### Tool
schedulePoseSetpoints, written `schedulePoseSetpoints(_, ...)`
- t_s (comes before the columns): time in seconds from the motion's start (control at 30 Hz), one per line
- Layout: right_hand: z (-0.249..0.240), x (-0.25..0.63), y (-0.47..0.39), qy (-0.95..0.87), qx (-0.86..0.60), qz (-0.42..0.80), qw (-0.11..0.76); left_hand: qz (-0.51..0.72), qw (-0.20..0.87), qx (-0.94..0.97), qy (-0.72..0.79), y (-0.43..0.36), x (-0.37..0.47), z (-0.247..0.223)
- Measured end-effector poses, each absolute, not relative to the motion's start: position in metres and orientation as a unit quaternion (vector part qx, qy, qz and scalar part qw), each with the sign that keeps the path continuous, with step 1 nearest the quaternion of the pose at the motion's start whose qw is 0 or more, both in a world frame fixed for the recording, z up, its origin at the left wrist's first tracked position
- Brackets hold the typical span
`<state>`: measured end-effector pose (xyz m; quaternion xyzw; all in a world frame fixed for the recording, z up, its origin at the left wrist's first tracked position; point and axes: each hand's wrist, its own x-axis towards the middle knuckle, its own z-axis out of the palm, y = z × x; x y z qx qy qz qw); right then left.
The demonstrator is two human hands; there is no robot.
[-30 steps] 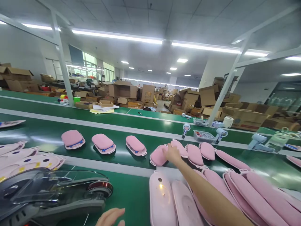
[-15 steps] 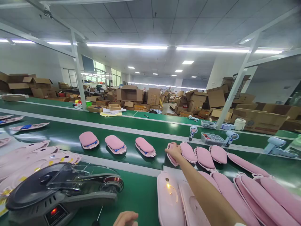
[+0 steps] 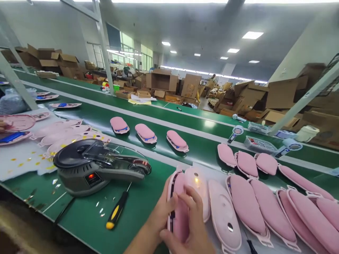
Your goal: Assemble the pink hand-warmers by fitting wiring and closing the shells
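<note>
A pink oval case is held upright and tilted on edge between my hands, near the bottom middle. Dark parts show in the gap between its pink cover and pale shell. My left hand grips the left side, thumb against the gap. On the right side, the fingers of my right hand wrap over the cover. Just behind it lies a pale pink shell with a glowing spot, and another pale shell is to its right. A yellow-and-black screwdriver lies left of my hands.
A dark grey machine with a red light stands at left. Several pink cases sit on the green belt, and more are at right. Another screwdriver lies lower right. At the left edge, another person's hand touches a pink shell.
My right hand has brought a pink case from the belt to the front, and my left hand has come up to hold it too. The view has tilted down and turned.
</note>
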<state>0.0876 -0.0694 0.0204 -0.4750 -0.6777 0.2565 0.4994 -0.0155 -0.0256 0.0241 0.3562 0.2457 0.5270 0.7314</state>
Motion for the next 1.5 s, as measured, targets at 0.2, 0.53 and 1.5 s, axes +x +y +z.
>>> schedulePoseSetpoints(0.2, 0.013, 0.121, -0.084, -0.501, -0.546, 0.372, 0.559, 0.486, 0.806, 0.235, 0.242, -0.037, -0.023, 0.012)
schedulePoseSetpoints(0.53, 0.006, 0.147, -0.092, -0.698, -0.619, 0.022, 0.360, 0.455, 0.834, 0.233, 0.210, -0.024, -0.014, -0.031)
schedulePoseSetpoints(1.5, 0.015, 0.140, -0.134, -0.397, -0.495, 0.590, 0.500, 0.343, 0.920, 0.131, 0.134, -0.065, -0.027, -0.002)
